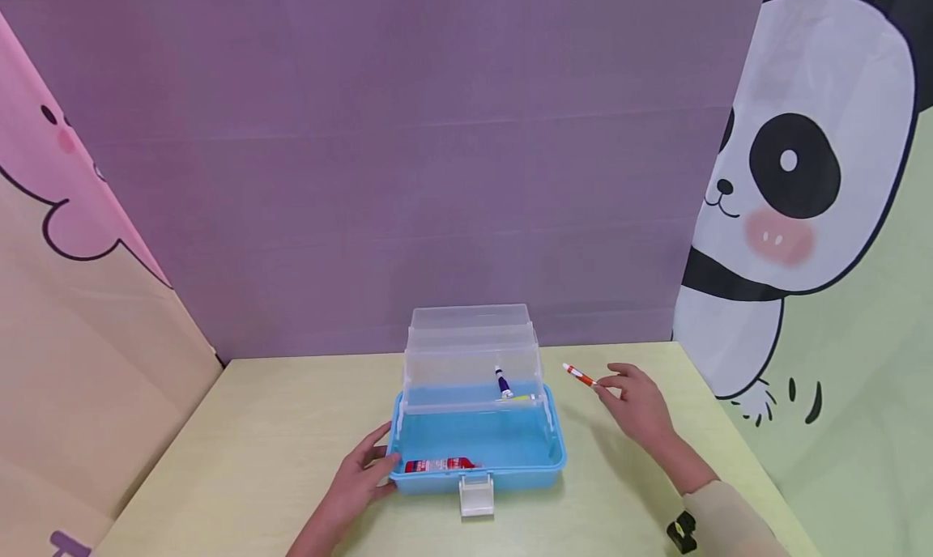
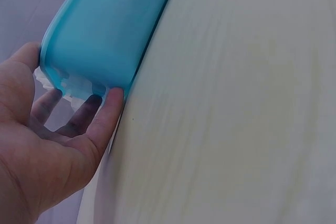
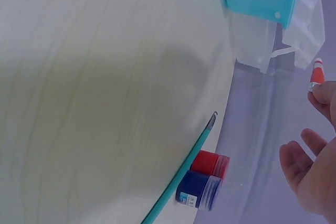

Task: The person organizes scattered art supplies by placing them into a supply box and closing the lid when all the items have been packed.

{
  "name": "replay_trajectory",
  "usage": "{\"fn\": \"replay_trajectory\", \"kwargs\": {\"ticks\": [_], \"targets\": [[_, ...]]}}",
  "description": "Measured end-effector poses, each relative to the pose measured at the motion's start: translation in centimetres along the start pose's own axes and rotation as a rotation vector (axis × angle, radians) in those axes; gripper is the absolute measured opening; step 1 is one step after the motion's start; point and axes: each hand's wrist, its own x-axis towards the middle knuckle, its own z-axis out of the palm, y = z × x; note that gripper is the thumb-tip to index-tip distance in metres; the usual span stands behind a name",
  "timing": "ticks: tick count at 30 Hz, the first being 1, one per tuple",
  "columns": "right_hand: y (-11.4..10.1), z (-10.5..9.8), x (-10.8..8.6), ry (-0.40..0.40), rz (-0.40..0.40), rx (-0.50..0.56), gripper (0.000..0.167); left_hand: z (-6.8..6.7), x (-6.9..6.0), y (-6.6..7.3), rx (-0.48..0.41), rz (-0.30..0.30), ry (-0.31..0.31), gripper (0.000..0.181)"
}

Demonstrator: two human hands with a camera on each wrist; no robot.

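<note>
A light-blue storage box (image 1: pixel 474 481) with a raised translucent lid (image 1: pixel 466 318) stands on the table, its white latch (image 1: pixel 477 499) hanging at the front. My left hand (image 1: pixel 362 472) holds the box's left side, thumb at the rim and fingers against the outer wall. Between the fingertips of my right hand (image 1: pixel 636 403) is an orange-and-white paint tube (image 1: pixel 579 374), pinched in the air right of the box. A red tube (image 1: pixel 440 465) with white lettering lies in the box's front left. On the translucent tray (image 1: pixel 437 391) lie a dark purple tube (image 1: pixel 503 382) and something yellow (image 1: pixel 523 397).
In the right wrist view, a teal paintbrush (image 3: pixel 176 181) lies beside a red jar (image 3: pixel 206 162) and a dark blue jar (image 3: pixel 193 186) on the table (image 3: pixel 79 103). A purple cloth wall (image 1: pixel 437 176) rises behind, with printed side panels left and right.
</note>
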Motion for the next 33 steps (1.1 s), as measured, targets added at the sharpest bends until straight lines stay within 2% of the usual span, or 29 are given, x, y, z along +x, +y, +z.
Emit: {"fn": "replay_trajectory", "kwargs": {"ticks": [8,18,23,33], "targets": [[-0.6,0.6,0.1,-0.03,0.007,-0.001,0.012,0.2,-0.1,0.0,0.004,0.007,0.004,0.063],[-1.5,0.8,0.3,-0.05,-0.036,0.016,0.012,0.3,0.0,0.0,-0.018,-0.002,0.009,0.061],[-1.8,0.8,0.8,-0.064,-0.048,-0.011,0.013,0.3,0.1,0.1,-0.013,0.004,0.012,0.063],[-3.2,0.9,1.5,-0.123,-0.023,-0.051,0.013,0.3,0.0,0.1,-0.006,0.002,0.019,0.061]]}}
